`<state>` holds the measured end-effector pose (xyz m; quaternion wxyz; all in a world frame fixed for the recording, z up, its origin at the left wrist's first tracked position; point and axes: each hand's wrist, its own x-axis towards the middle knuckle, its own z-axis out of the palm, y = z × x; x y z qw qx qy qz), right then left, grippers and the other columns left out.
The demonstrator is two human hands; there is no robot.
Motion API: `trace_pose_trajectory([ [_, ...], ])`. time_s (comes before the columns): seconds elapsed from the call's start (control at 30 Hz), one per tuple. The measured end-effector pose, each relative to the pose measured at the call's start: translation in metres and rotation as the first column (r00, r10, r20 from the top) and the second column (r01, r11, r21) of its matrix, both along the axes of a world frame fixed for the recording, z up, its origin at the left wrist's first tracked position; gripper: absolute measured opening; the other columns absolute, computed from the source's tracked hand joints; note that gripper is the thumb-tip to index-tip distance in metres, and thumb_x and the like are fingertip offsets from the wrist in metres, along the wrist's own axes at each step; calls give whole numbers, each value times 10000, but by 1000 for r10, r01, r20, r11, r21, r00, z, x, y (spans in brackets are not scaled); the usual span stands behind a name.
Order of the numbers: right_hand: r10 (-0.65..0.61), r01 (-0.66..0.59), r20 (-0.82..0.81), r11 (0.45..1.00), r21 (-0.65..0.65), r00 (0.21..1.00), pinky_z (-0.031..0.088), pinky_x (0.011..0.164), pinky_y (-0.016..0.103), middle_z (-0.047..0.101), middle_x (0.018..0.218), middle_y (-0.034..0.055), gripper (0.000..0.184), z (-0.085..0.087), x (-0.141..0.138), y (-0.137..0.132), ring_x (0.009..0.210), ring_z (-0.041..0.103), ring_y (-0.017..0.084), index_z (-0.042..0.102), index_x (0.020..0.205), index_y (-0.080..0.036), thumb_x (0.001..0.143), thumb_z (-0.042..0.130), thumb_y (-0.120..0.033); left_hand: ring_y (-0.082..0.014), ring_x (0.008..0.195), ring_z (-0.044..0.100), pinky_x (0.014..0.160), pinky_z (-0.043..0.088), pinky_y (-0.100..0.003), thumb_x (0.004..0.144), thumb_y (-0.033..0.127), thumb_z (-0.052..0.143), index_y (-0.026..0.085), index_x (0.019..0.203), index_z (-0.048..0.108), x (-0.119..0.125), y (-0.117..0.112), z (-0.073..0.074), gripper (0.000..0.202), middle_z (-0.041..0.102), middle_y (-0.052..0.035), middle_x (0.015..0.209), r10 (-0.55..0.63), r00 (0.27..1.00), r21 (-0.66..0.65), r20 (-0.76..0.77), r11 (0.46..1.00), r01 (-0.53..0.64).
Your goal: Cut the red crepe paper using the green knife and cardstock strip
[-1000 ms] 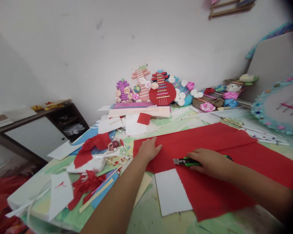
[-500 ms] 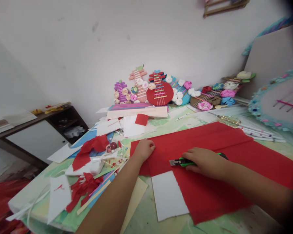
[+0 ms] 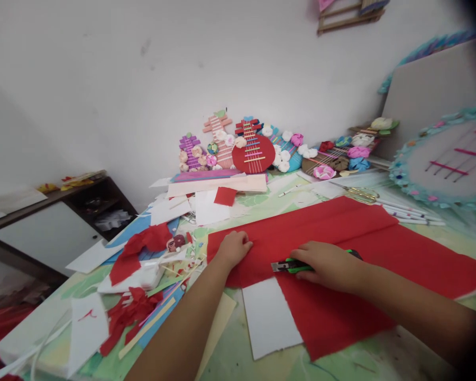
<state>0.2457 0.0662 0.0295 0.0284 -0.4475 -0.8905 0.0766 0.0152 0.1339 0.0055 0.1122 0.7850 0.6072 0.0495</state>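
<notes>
A large red sheet (image 3: 353, 233) lies spread across the worktable (image 3: 241, 349). My right hand (image 3: 327, 263) is closed round a green utility knife (image 3: 289, 265), whose blade end rests on the sheet near a cut-out corner. A white rectangular card (image 3: 269, 317) lies in that cut-out, just below the knife. My left hand (image 3: 233, 247) presses on the sheet's left end with its fingers curled in.
Red scraps (image 3: 143, 243), white paper pieces and strips litter the table's left side. Handmade paper instruments with flowers (image 3: 246, 151) lean on the back wall. A round blue-trimmed piece (image 3: 448, 164) stands at right, with scissors (image 3: 359, 193) and pens beside it. A low dark cabinet (image 3: 55, 217) stands at left.
My left hand's fingers have curled in from flat. The view has drifted so everything sits slightly further left; the knife and right hand stay at the same spot on the sheet.
</notes>
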Motion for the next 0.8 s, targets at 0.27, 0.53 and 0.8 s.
trace_pose_trajectory([
  [0.27, 10, -11, 12, 1000, 15, 1000, 373, 576, 286, 617, 806, 71, 217, 1, 1, -7, 743, 568, 233, 565, 925, -204, 758, 504, -328, -175, 857, 555, 728, 470, -362, 869, 299, 485, 156, 1045, 517, 2, 1, 1, 229, 537, -61, 1038, 3, 1000, 24, 2, 1000, -3],
  [0.53, 6, -14, 73, 995, 102, 997, 358, 560, 275, 608, 795, 72, 200, 0, 2, -9, 731, 565, 229, 575, 886, -193, 762, 501, -330, -179, 868, 551, 737, 465, -370, 868, 305, 485, 156, 1045, 516, 4, -5, -2, 233, 534, -62, 1043, 20, 998, 107, -65, 994, -13],
  [0.8, 12, -18, 65, 994, 104, 998, 368, 582, 274, 604, 831, 62, 230, -3, 7, -8, 763, 564, 226, 572, 948, -210, 765, 520, -338, -175, 853, 556, 723, 470, -362, 868, 305, 486, 150, 1038, 518, 2, -8, -4, 233, 541, -59, 1024, 19, 991, 182, -134, 983, 6],
])
